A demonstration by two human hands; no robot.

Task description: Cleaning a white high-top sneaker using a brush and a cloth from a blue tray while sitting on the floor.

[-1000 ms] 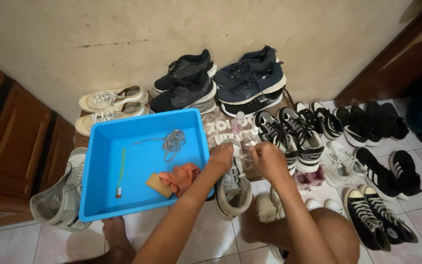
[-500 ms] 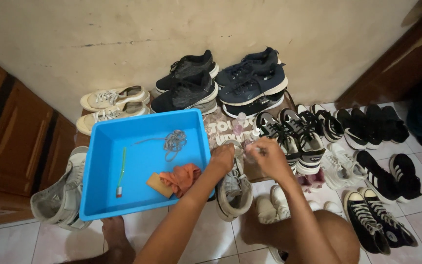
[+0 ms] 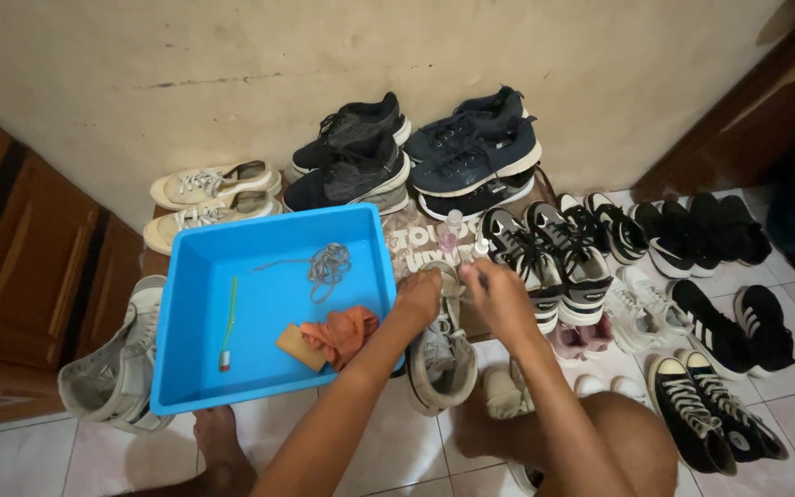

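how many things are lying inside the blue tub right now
4. A toothbrush lies at the left of the blue tub, a grey shoelace near the back, a tan sponge at the front, and an orange cloth beside it. The cloth may hide more.

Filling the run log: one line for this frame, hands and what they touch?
left hand on grey sneaker | right hand at its laces | blue tub beside, holding orange cloth, toothbrush
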